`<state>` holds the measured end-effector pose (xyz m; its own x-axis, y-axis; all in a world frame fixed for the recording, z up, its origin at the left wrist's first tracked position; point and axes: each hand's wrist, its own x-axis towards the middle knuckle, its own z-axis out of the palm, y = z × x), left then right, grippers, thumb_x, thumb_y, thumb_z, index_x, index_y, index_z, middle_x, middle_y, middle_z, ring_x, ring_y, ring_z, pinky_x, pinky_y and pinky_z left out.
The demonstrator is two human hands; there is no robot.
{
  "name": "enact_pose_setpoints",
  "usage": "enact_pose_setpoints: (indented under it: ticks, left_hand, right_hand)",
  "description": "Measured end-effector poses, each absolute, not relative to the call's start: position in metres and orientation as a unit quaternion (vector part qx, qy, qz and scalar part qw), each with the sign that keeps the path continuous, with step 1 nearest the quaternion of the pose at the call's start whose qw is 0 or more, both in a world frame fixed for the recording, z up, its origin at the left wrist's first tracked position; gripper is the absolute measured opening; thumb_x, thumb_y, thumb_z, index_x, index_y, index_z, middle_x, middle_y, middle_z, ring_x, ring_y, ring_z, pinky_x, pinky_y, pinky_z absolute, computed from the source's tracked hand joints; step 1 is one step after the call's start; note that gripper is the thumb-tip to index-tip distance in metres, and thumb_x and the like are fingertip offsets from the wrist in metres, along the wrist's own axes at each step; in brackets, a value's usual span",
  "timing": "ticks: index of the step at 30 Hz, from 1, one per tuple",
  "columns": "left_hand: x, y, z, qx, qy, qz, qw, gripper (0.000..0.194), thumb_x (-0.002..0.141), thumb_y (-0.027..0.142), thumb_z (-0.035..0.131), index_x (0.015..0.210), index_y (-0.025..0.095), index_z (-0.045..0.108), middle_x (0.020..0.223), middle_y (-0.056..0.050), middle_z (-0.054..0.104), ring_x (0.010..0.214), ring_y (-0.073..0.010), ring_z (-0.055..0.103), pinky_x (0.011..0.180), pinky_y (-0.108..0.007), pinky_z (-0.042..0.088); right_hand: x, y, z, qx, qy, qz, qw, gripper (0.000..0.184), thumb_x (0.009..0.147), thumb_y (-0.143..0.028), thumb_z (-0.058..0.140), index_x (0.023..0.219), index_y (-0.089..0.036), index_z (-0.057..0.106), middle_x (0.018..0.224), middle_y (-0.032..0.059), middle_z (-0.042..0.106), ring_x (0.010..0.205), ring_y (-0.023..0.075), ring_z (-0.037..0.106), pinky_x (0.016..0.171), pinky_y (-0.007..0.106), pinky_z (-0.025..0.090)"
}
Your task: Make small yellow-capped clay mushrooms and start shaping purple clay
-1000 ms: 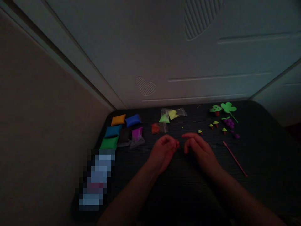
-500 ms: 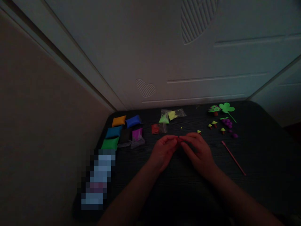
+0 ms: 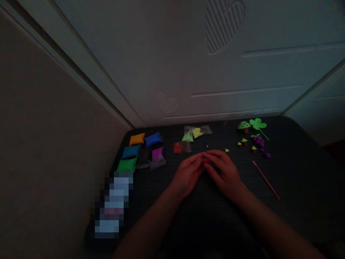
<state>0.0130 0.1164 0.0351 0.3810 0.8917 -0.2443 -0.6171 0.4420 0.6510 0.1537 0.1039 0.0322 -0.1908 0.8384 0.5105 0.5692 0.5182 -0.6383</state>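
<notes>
My left hand (image 3: 187,176) and my right hand (image 3: 225,174) meet at the fingertips above the dark table. Both are closed in a pinch, and whatever is between the fingers is too small and dim to make out. Just beyond the right hand stands a tiny mushroom (image 3: 227,151) with a yellow cap. A yellow crumb (image 3: 207,146) lies past the fingertips. Farther off are an opened bag of red-brown clay (image 3: 178,148), a light green clay packet (image 3: 188,137) and a yellow one (image 3: 197,132). A pink modelling tool (image 3: 266,180) rests to the right.
Sealed clay packets in orange (image 3: 137,139), blue (image 3: 153,139), green (image 3: 127,164) and purple (image 3: 157,155) lie at left, above a blurred-out bright rectangle (image 3: 115,205). At right are a green-capped mushroom (image 3: 244,125), a clover (image 3: 258,124) and purple grapes (image 3: 258,140). A white panel rises behind.
My right hand's fingers have come up and over, closing the small gap to the left fingertips. The whole view has shifted slightly; the objects on the table stay in place.
</notes>
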Motion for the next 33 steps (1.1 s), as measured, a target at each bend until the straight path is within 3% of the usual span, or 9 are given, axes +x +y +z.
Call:
enact_pose_setpoints:
  ticks: [5,8,12,15,18,25,33]
  left_hand:
    - [0.015,0.115,0.038,0.185,0.274,0.480,0.813,0.028,0.078,0.010,0.054,0.104,0.011,0.064,0.100,-0.009,0.066,0.094,-0.0147,0.059,0.090,-0.027,0.039]
    - [0.014,0.115,0.049,0.112,0.231,0.468,0.845,0.036,0.083,0.027,0.046,0.115,0.013,0.057,0.111,-0.011,0.063,0.099,-0.0172,0.058,0.090,-0.029,0.040]
    - [0.017,0.114,0.066,0.067,0.189,0.486,0.850,0.057,0.084,0.054,0.034,0.127,0.019,0.045,0.129,-0.013,0.051,0.119,-0.0226,0.048,0.098,-0.036,0.036]
    - [0.022,0.110,0.072,0.055,0.181,0.504,0.843,0.061,0.083,0.060,0.029,0.128,0.022,0.043,0.131,-0.011,0.050,0.124,-0.0226,0.042,0.099,-0.039,0.035]
    - [0.028,0.103,0.073,0.038,0.172,0.488,0.855,0.063,0.080,0.064,0.032,0.128,0.024,0.042,0.132,-0.011,0.049,0.126,-0.0223,0.040,0.100,-0.039,0.034]
    - [0.032,0.101,0.070,0.013,0.182,0.458,0.870,0.059,0.080,0.063,0.032,0.125,0.026,0.044,0.133,-0.008,0.048,0.125,-0.0207,0.042,0.099,-0.039,0.035]
    - [0.030,0.107,0.079,0.035,0.203,0.457,0.865,0.062,0.074,0.070,0.034,0.118,0.029,0.050,0.127,-0.008,0.053,0.119,-0.0251,0.047,0.092,-0.043,0.040]
  right_hand:
    - [0.155,0.109,0.029,-0.454,-0.774,0.073,0.435,0.021,0.081,-0.018,0.055,0.100,-0.023,0.063,0.109,0.0075,0.059,0.102,0.0207,0.053,0.087,0.041,0.046]
    - [0.151,0.101,0.034,-0.437,-0.791,0.028,0.427,0.021,0.079,-0.019,0.058,0.099,-0.023,0.064,0.107,0.0066,0.062,0.105,0.0217,0.053,0.089,0.044,0.043]
    - [0.143,0.075,0.044,-0.383,-0.852,0.031,0.356,0.032,0.081,-0.018,0.054,0.113,-0.022,0.058,0.113,0.0048,0.064,0.113,0.0207,0.049,0.097,0.046,0.036]
    - [0.147,0.057,0.052,-0.364,-0.886,0.040,0.284,0.048,0.083,-0.030,0.052,0.128,-0.015,0.045,0.127,0.0079,0.055,0.125,0.0256,0.037,0.105,0.053,0.024]
    - [0.159,0.049,0.057,-0.345,-0.914,0.024,0.211,0.058,0.084,-0.039,0.048,0.135,-0.017,0.034,0.137,0.0065,0.045,0.133,0.0295,0.024,0.106,0.058,0.015]
    - [0.170,0.050,0.049,-0.386,-0.904,-0.042,0.178,0.068,0.080,-0.051,0.048,0.139,-0.027,0.027,0.148,0.0152,0.018,0.135,0.0374,0.013,0.098,0.065,0.024]
    - [0.164,0.051,0.049,-0.415,-0.885,-0.019,0.208,0.067,0.081,-0.047,0.049,0.139,-0.021,0.029,0.148,0.0155,0.018,0.135,0.0381,0.012,0.098,0.065,0.022]
